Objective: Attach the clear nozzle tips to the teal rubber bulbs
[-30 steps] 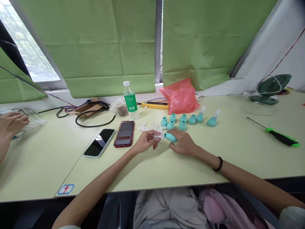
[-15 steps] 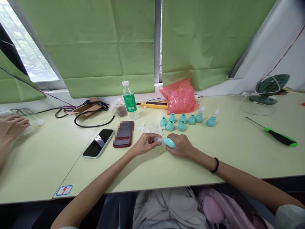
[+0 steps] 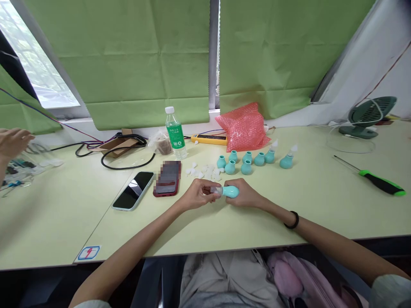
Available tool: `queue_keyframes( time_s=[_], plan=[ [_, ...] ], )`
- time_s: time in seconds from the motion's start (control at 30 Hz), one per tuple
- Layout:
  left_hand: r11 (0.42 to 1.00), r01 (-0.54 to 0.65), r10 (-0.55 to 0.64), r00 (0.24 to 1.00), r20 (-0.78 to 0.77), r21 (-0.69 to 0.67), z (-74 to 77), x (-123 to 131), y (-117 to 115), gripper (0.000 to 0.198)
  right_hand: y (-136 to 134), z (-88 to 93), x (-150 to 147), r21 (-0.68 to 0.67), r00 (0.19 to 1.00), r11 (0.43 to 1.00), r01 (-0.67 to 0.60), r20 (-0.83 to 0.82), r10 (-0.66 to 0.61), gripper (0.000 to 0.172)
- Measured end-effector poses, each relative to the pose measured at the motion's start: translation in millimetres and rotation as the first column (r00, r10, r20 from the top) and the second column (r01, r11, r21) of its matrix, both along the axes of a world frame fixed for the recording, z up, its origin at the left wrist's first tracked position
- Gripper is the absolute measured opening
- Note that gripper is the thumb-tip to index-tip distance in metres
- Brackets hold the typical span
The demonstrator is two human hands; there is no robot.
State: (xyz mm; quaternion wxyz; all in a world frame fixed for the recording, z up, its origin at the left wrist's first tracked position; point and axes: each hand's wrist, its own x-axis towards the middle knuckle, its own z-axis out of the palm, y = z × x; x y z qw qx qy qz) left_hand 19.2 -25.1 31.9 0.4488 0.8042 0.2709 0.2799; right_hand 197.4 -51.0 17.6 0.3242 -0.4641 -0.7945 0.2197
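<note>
Head view: the left hand (image 3: 201, 192) is pinching a clear tip (image 3: 217, 190) between thumb and fingers, and the right hand (image 3: 243, 193) is clamping a teal bulb (image 3: 231, 191). Both pieces are sitting nearer the wearer than the red bubble-wrap pouch (image 3: 242, 128). One second ago the bulb's dark mouth was showing; now the tip is covering it, and the bulb is lying nearly level instead of slanting. That change is suggesting the parts are joining, though I cannot tell whether the tip is seating fully. Other teal bulbs (image 3: 246, 167) are standing unmoved just in front of the pouch, two wearing tips. Well left of the pouch, another person's hand (image 3: 13, 143) is rising off plastic bags (image 3: 48, 160).
</note>
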Motion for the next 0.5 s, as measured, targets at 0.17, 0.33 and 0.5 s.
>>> queue_keyframes(
  time_s=[0.17,0.33,0.5],
  plan=[
    [0.996,0.012,-0.012,1.000,-0.010,0.086,1.8,0,-2,0.032,2,1.3,0,-0.242,0.988,0.964,-0.110,-0.136,0.078,0.005],
    [0.997,0.008,-0.006,1.000,-0.028,0.073,2.0,1,-1,0.034,4,1.2,2,-0.269,0.982,0.955,-0.127,-0.167,0.083,0.005],
    [0.993,-0.023,0.021,1.000,0.014,0.119,11.3,-5,7,0.058,5,0.2,2,-0.207,0.958,0.978,0.022,-0.275,-0.080,0.010]
  ],
)
